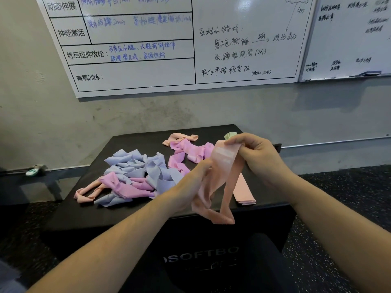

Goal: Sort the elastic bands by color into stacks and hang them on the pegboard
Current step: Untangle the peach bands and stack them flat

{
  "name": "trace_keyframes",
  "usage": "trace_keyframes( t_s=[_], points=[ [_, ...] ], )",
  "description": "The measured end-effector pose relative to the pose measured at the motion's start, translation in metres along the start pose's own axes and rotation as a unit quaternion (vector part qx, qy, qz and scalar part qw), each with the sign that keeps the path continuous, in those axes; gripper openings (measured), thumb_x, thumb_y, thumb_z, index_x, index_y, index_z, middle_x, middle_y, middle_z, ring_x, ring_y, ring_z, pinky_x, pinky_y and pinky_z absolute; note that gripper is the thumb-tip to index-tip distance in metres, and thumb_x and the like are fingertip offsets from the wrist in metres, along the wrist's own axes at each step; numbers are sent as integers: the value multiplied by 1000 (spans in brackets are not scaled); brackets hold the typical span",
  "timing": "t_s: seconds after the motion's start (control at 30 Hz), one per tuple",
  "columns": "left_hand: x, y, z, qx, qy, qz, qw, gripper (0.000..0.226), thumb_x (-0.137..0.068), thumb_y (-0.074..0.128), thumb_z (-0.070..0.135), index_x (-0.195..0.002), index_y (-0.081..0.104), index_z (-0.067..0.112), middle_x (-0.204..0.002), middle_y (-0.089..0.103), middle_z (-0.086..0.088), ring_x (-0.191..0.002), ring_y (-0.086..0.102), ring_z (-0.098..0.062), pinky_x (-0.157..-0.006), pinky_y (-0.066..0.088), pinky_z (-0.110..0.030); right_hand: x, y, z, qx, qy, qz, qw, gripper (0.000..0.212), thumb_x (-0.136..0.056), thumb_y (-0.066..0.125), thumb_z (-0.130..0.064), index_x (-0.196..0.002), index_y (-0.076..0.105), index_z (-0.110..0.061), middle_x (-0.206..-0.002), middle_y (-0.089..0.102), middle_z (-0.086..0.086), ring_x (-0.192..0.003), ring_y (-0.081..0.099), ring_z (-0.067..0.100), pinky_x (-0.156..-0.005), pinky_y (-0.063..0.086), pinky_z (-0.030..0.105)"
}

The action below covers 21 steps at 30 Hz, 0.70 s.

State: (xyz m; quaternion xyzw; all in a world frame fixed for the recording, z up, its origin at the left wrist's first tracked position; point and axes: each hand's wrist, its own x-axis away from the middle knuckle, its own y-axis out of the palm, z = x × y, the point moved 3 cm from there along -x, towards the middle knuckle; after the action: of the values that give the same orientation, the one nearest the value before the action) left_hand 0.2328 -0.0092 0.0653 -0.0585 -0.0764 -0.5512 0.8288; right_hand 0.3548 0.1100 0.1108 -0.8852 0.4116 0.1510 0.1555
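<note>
head view | left hand (193,182) and right hand (257,154) both grasping peach band (220,178) | peach stack (243,192) just beneath, nearer right hand

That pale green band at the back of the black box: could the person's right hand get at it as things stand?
Probably yes, but not at once. The green band lies just behind the right hand, nothing between. But that hand and the left hand both grip a peach band, which must be put down first.

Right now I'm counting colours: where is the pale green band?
In the head view the pale green band lies at the far right of the black box, just behind the right hand.
</note>
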Motion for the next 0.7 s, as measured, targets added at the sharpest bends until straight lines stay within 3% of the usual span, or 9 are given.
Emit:
trace_keyframes(
  t_s=[0.1,0.2,0.33,0.4,0.47,0.53,0.63,0.7],
  points=[
    [1,3,6,-12,52,19,998,34,-103,45,51,-95,65,24,-76,69,9,-70,64,-5,-55,49,-20,-3,1,3,22,3,-9,1000,52,-90,39,8,-86,77,-26,-102,76,2,-95,70,19,-91,55,40],
    [-7,-1,6,-63,122,58,989,24,-102,55,43,-88,66,28,-57,59,17,-46,50,-4,-44,40,-21,1,5,1,16,23,-48,998,55,-87,35,11,-89,78,-24,-90,75,-9,-82,68,6,-81,54,33],
    [-8,-6,5,-48,145,75,985,18,-98,63,43,-87,67,29,-66,62,13,-48,51,-5,-49,40,-23,6,5,-4,-16,41,-82,996,46,-80,43,-12,-104,79,-26,-113,73,-9,-114,66,13,-95,54,37],
    [-6,-3,5,-22,138,56,989,14,-98,63,42,-98,67,28,-77,70,14,-60,63,0,-54,47,-19,6,5,-7,-24,21,-69,997,36,-92,52,-4,-107,78,-25,-108,75,-10,-108,68,14,-97,55,37],
    [-8,-1,0,-21,125,37,991,14,-99,61,44,-100,68,32,-94,74,12,-85,69,-2,-71,52,-18,4,6,-8,-33,7,-40,999,41,-95,53,6,-100,78,-26,-101,77,-10,-100,69,10,-97,55,37],
    [-9,2,-5,-49,104,17,993,13,-99,61,43,-100,69,33,-104,73,10,-94,68,-4,-84,53,-21,0,8,-8,-61,4,-23,998,46,-94,51,11,-97,77,-26,-103,78,-3,-100,69,13,-97,54,41],
    [-9,9,-9,-45,91,6,995,13,-100,62,30,-96,68,19,-84,69,10,-70,63,0,-65,50,-13,-4,12,-4,-125,21,-38,991,45,-95,51,12,-105,74,-25,-106,77,8,-101,69,21,-92,53,45],
    [-10,10,-10,-46,99,17,994,12,-101,62,26,-93,69,19,-77,68,13,-67,60,1,-62,47,-11,-4,14,-1,-139,24,-42,989,42,-96,53,9,-112,70,-25,-102,77,4,-98,70,19,-88,54,41]
  ],
)
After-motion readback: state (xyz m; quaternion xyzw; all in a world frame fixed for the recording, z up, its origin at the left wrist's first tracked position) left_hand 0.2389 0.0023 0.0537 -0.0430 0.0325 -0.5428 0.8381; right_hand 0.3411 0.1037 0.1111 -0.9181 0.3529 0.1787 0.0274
